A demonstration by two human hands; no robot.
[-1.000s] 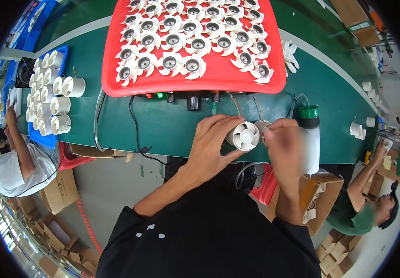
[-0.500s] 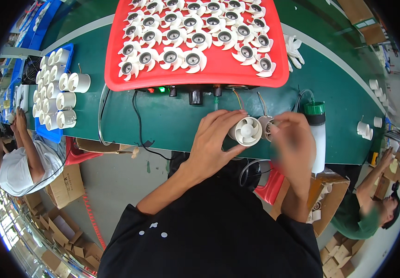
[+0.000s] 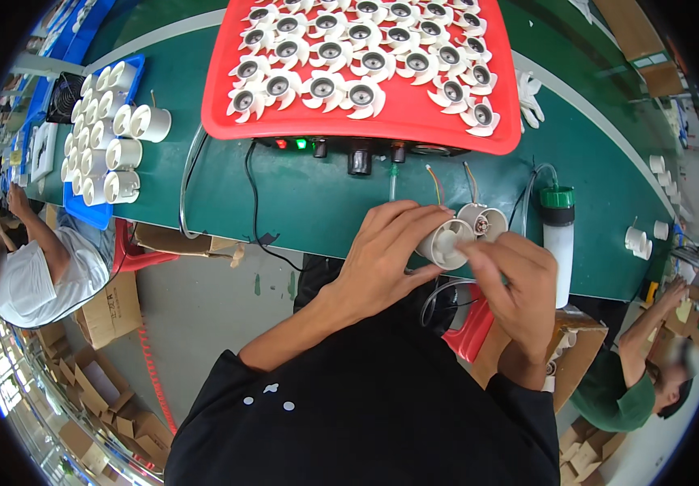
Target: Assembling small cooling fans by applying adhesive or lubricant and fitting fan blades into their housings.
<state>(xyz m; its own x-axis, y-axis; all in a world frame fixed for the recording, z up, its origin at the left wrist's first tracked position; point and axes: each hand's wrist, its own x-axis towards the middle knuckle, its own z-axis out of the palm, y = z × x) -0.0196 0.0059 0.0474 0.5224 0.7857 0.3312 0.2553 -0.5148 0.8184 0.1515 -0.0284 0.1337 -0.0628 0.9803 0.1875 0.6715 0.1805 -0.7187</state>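
My left hand point(image 3: 390, 253) is wrapped around a white round fan housing point(image 3: 423, 253), its open end facing up. Inside it sits a white fan impeller point(image 3: 446, 241), its blades slightly smeared. My right hand point(image 3: 519, 283) reaches in from the right, fingers curled together and tips at the impeller's right side; whether they pinch anything is hidden. Touching this housing on its far right is a second white housing point(image 3: 495, 217), with a copper-wound motor core point(image 3: 481, 224) showing and no impeller over it. Thin coloured wires point(image 3: 471, 182) stick out behind both housings.
A red tray point(image 3: 215, 121) of white impellers rests over a black control box point(image 3: 337, 154). At right stands a white bottle with a green cap point(image 3: 557, 197). A blue tray point(image 3: 86, 212) of white housings lies left. Co-workers sit at both sides; a cardboard box point(image 3: 580, 340) stands below right.
My right hand has moved from the right-hand housing to the impeller in the left one. That left housing has shifted slightly right and tilted. The view has shifted a little.
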